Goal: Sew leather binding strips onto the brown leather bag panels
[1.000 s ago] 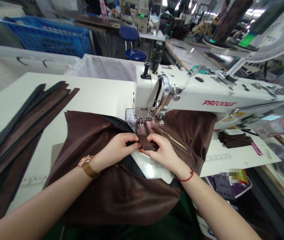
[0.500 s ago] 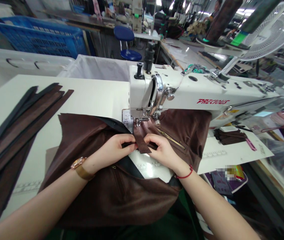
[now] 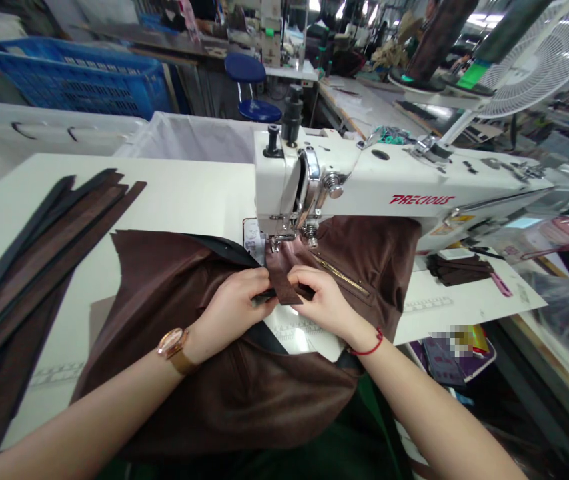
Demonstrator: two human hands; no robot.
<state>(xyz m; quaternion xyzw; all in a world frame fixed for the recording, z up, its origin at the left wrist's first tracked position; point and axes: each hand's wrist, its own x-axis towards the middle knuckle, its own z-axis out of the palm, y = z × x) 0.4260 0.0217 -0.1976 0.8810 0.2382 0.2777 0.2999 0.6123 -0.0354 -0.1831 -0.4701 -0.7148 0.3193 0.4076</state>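
Observation:
A brown leather garment piece [image 3: 224,407] drapes over the sewing machine bed and hangs toward my lap, with a brass zipper [image 3: 341,275] on its right part. My left hand [image 3: 239,297] is closed, pinching the dark edge of the garment just left of a narrow brown strip [image 3: 280,280]. On the strip's other side, my right hand [image 3: 321,300] pinches the garment's folded edge, its fingertips touching the strip. The strip runs up under the presser foot [image 3: 279,241] of the white sewing machine [image 3: 364,183].
Long brown and black strips [image 3: 39,267] lie on the table's left side. A stack of short brown pieces [image 3: 457,270] and a pink tool [image 3: 501,285] sit at right. Behind are a blue basket [image 3: 79,80], a blue stool [image 3: 247,70] and a fan [image 3: 539,60].
My left hand has turned and shifted slightly, its wrist moving right and its fingers curling more over the edge. The right hand stays nearly in place. The view has shifted a little.

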